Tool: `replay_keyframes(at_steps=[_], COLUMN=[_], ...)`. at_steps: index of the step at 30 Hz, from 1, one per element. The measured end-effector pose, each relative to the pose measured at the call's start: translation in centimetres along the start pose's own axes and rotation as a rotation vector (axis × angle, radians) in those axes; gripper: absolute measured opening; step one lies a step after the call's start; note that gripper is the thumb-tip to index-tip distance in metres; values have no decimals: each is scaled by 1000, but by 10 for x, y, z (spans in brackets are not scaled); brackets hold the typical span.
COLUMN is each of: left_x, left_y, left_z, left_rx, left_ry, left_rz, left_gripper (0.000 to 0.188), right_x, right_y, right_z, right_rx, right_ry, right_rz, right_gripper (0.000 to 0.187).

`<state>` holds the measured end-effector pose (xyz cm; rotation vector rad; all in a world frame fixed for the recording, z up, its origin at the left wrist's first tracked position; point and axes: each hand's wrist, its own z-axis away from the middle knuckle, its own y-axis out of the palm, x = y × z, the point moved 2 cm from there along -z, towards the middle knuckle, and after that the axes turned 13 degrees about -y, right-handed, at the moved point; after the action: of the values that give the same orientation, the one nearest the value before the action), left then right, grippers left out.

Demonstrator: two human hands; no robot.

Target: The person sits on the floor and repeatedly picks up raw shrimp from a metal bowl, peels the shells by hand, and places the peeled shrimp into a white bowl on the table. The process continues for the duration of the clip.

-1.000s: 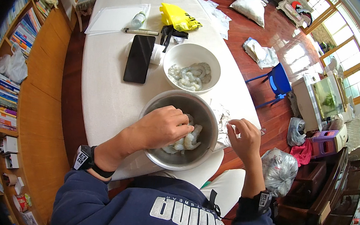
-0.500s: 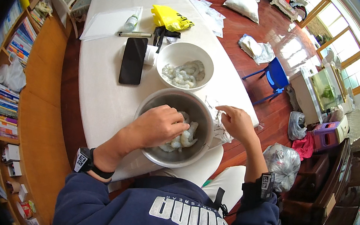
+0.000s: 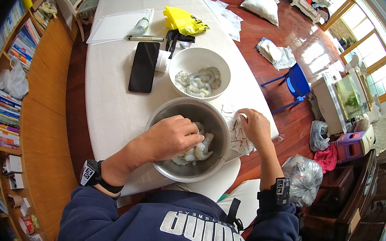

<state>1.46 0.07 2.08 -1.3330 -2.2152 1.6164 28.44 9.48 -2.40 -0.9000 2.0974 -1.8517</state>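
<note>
My left hand [image 3: 173, 136] reaches into a steel bowl [image 3: 156, 116] near the table edge. Its fingers are curled and closed at a pale, greyish shrimp [image 3: 206, 143]; their inner side is hidden. More shrimp lie beneath it. To the right of the bowl, my right hand [image 3: 255, 126] hovers over a crumpled whitish sheet [image 3: 238, 137] with bits on it, fingers bent but apart, nothing visible in them. Just beyond the steel bowl stands a white bowl [image 3: 178, 59] with several greyish shrimp [image 3: 201, 81] in it.
Left of the white bowl, a black phone [image 3: 144, 67] leans on a white roll [image 3: 162, 62]. Behind are a pen [image 3: 145, 38], a small bottle [image 3: 141, 26], papers [image 3: 110, 28] and a yellow bag [image 3: 183, 20]. A blue chair [image 3: 297, 82] stands right of the table.
My right hand has drawn its stretched finger in and shifted slightly up over the crumpled sheet. The left hand stays in the steel bowl, nearly unmoved.
</note>
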Motion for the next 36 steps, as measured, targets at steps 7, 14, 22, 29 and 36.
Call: replay_keyframes(at_steps=[7,14,22,29,36], left_x=[1,1,1,1,0], left_y=[1,2,2,1,0], left_z=[0,1,1,1,1], left_rx=[3,12,9,3,14], left_ry=[0,6,-1,9,-5], left_rz=[4,-13,3,-10,-17], left_gripper=[22,25,24,25,27], right_x=[-3,-6,10,38,35], right_y=[4,8,1,16,19], right_z=[5,-2,-11,2,7], right_rx=[-76,-108,-28,-37,-105], right_ry=[34,78,91,31,97], right_rz=[-27,43,128,391,337], right_gripper=[17,21,32,37,41])
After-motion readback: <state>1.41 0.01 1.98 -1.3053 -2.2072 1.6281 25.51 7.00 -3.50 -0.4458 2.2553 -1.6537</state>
